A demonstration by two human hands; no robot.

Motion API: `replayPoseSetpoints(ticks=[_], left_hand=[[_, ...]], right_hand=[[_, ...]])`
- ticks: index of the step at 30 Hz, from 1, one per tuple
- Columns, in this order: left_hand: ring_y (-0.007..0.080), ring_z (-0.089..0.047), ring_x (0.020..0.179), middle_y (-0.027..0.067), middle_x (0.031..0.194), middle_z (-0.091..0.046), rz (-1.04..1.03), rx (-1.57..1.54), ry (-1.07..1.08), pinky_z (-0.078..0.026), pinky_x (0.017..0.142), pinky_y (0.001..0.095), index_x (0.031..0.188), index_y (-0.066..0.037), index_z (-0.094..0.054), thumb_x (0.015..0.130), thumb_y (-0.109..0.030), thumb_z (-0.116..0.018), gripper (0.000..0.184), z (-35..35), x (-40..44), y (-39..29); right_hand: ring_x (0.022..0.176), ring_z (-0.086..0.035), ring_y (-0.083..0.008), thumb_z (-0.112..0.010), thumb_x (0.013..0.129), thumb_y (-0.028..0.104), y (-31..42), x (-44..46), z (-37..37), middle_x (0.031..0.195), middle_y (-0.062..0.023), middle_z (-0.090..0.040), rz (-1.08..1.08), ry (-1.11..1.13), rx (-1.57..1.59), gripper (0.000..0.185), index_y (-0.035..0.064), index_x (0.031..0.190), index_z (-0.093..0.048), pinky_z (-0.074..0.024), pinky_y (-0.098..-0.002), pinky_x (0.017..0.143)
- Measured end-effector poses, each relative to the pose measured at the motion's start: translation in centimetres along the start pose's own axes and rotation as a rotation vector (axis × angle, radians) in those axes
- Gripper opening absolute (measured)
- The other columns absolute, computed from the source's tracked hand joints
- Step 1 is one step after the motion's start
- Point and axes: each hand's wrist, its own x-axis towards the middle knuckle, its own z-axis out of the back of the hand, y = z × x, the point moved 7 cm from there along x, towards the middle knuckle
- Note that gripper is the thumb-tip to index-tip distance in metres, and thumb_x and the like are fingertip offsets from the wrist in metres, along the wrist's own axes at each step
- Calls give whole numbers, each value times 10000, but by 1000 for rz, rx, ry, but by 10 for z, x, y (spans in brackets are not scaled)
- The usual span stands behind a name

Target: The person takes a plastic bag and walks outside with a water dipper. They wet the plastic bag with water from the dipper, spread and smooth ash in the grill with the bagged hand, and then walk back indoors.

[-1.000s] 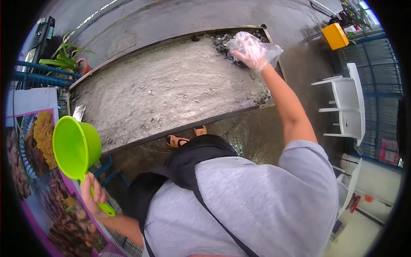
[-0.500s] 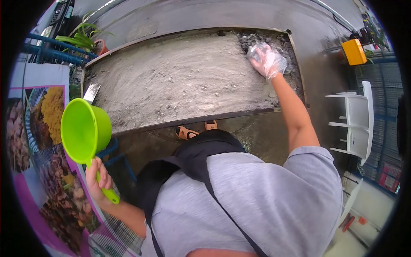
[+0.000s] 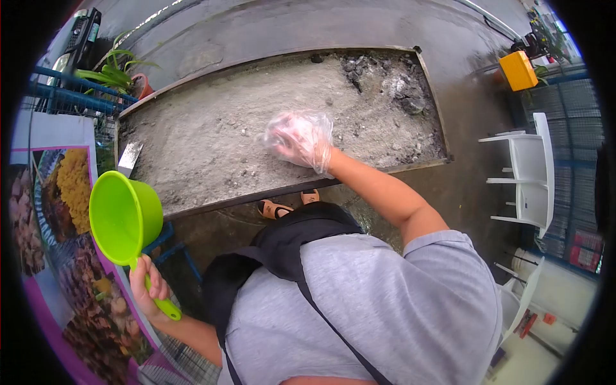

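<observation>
Left hand (image 3: 149, 285): fingers wrapped round the handle of a green dipper (image 3: 146, 208). Right hand (image 3: 294, 138), in clear plastic (image 3: 323, 128), over ash (image 3: 212, 131) near the middle of the tray's (image 3: 282, 187) near edge; cannot tell finger spread or any grip. Dipper: bright, round-bowled, mouth tipped sideways, at tray's near left corner. Sandal (image 3: 267, 209) marking too small to read.

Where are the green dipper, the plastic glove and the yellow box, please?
Green dipper (image 3: 120, 219): head view, on the inside of its cup.
Plastic glove (image 3: 300, 138): head view, on its middle.
Yellow box (image 3: 518, 71): head view, on its broad side.
</observation>
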Motion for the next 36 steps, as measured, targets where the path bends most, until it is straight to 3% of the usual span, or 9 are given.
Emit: replayPoseSetpoints(ticks=[3,5,7,9,10,11,17,19,36], left_hand=[[11,-273,319,-17,511,-402,-2,-47,27,-223,287,151,822,-75,-435,969,-203,-437,195,0,-3,-2],[19,-276,317,-6,502,-403,4,-49,-40,-225,285,159,839,-53,-468,951,-172,-466,164,5,-6,-3],[23,-279,318,-5,494,-401,-16,8,-37,-230,285,160,846,-49,-476,943,-172,-477,156,10,-10,-7],[23,-279,320,-6,497,-407,-9,50,-35,-244,288,162,825,-62,-464,939,-180,-483,165,14,-12,-8],[24,-282,322,-4,503,-415,-8,38,-36,-248,289,164,827,-62,-467,938,-178,-485,162,16,-13,-8],[25,-285,323,-1,509,-423,-7,28,-33,-252,290,165,828,-62,-471,937,-177,-486,160,18,-14,-8],[36,-301,333,12,527,-447,-3,108,-123,-270,301,177,869,-56,-493,911,-202,-535,157,34,-6,-16],[39,-315,344,14,532,-452,25,222,-148,-271,309,184,860,-61,-501,905,-199,-544,151,36,5,-20],[74,-466,486,21,610,-540,83,801,-28,-385,439,236,897,-28,-583,842,-220,-597,200,17,173,-51]], right_hand=[[868,-603,-240,-509,847,268,-4,14,33,929,-71,-636,106,-295,-104,184,210,953,-648,-500,-422,773],[932,-602,-243,-502,835,243,-77,42,28,1033,-77,-627,-45,-56,-61,234,165,1000,-648,-483,-377,839],[908,-600,-224,-527,838,224,-115,53,58,1019,-60,-640,117,-300,-652,283,147,1100,-599,-466,-366,858],[916,-620,-311,-386,894,319,-250,59,38,953,-145,-661,-608,-109,-553,382,78,1010,-658,-462,-428,853],[882,-616,-324,-401,891,344,-181,48,91,903,-153,-659,-682,-206,-390,374,78,943,-658,-481,-445,787],[987,-593,-368,-369,903,468,-230,61,54,1161,-180,-583,-636,109,-433,500,71,1054,-631,-487,-455,803],[972,-567,-335,-439,898,315,-224,52,-14,1067,-170,-590,-438,-167,-394,322,76,1033,-608,-436,-418,884],[906,-563,-303,-449,897,224,-225,56,-56,990,-149,-582,102,-209,-583,228,69,985,-592,-443,-416,830],[1148,-473,-331,-440,940,306,-79,30,89,1228,-164,-528,-90,-238,-95,359,78,1192,-554,-371,-374,993]])
